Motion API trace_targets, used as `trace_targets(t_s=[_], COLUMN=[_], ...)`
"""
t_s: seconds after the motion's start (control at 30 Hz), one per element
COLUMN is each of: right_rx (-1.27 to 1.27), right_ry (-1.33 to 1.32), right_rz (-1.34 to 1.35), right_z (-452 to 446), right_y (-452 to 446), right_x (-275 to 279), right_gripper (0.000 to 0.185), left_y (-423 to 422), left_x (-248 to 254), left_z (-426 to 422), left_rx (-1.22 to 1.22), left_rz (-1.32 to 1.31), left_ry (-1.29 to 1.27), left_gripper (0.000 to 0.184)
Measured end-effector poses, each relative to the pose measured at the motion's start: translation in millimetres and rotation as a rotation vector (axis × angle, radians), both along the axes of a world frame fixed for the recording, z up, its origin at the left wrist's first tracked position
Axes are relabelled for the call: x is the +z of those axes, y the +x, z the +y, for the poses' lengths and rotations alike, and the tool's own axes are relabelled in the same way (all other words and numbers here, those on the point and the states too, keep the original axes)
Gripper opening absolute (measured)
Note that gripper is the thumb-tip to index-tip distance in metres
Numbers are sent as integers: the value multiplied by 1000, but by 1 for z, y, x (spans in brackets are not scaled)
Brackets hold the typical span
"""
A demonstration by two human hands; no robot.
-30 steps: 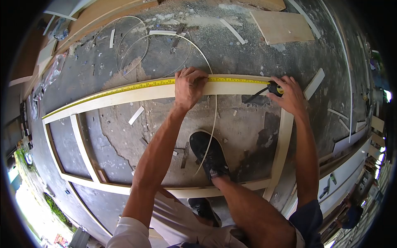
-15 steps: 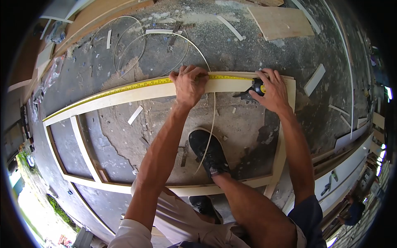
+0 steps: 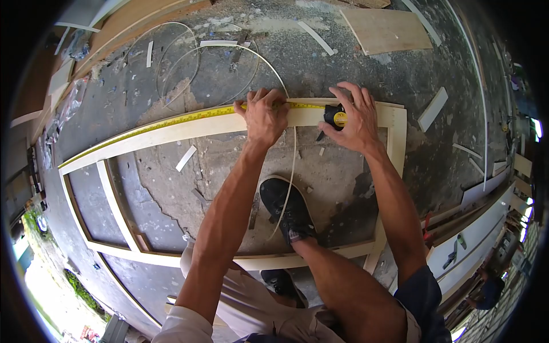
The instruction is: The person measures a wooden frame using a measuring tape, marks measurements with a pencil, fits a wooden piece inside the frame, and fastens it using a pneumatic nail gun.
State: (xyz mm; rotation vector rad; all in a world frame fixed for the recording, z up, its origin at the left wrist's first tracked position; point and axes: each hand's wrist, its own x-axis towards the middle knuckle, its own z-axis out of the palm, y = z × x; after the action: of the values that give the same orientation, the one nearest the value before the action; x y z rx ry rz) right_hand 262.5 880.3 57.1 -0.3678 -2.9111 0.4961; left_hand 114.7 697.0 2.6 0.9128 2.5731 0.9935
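Note:
A yellow tape measure blade [image 3: 189, 119] lies along the far rail of a pale wooden frame [image 3: 166, 136], from its left end to the tape's black and yellow case [image 3: 338, 118]. My left hand [image 3: 266, 119] grips the blade and rail near mid-length, fingers curled over the far edge. Between the thumb and fingers of my right hand [image 3: 359, 121] is the case, resting at the rail. The right fingers arch above it. Under my left fingertips, the blade is hidden. A thin pale strip [image 3: 294, 154] passes under the rail close to my left hand.
My shoe [image 3: 286, 208] stands inside the frame on the stained floor. Beyond the frame are a plywood piece [image 3: 386, 31], scattered offcuts [image 3: 433, 110] and a looped strip [image 3: 197, 63]. Boards [image 3: 474, 246] are stacked at the right, with a person [image 3: 489, 291] farther off.
My right hand and the tape case have slid left along the rail, closer to my left hand. The exposed blade between the hands is shorter. My left hand stays almost in place.

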Motion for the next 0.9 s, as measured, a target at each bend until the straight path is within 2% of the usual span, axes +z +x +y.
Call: trace_targets(t_s=[0.07, 0.13, 0.17, 0.23, 0.27, 0.3, 0.37, 0.4, 0.5, 0.57, 0.63, 0.67, 0.73, 0.9], right_rx=[-7, -305, -305, -207, -233, -234, -316, -379, -333, -345, -216, -217, -66, -94], right_ry=[-63, -605, -606, -782, -583, -583, -959, -1084, -1042, -1045, -819, -819, -625, -518], right_rz=[100, 370, 369, 612, 612, 611, 342, 337, 185, 193, 262, 261, 372, 277], right_z=[-3, -13, -16, -22, -25, -28, -35, -41, -40, -40, -40, -39, -38, -38], right_y=[-1, -5, -10, -21, -27, -25, -19, -21, -19, -22, -25, -26, -27, -22], right_x=[5, 9, 11, 16, 13, 10, 2, -3, -5, -10, -11, -15, -23, -28], right_gripper=[57, 38, 38, 33, 40, 40, 44, 49, 51, 44, 26, 26, 9, 3], left_y=[0, 0, -1, -1, -1, -1, -1, 0, -1, -1, -1, -1, -1, -2], left_x=[0, 0, -1, 0, 0, 0, 0, 0, 0, 2, 2, 2, 1, 1], left_z=[0, 0, 0, 0, 0, 0, -1, -1, 0, 0, 0, 0, 0, -1], left_rx=[2, -5, -4, -13, -13, -15, -19, -16, -13, -13, -16, -17, -17, -18], left_rz=[5, 10, 10, -4, -5, -1, 4, 8, 8, 3, -22, -23, -5, -9], left_ry=[-4, 8, 7, 4, 4, -3, -11, -6, -10, -20, -31, -32, -13, -8], left_gripper=[12, 12, 12, 12, 12, 12, 12, 13, 13, 13, 12, 12, 11, 10])
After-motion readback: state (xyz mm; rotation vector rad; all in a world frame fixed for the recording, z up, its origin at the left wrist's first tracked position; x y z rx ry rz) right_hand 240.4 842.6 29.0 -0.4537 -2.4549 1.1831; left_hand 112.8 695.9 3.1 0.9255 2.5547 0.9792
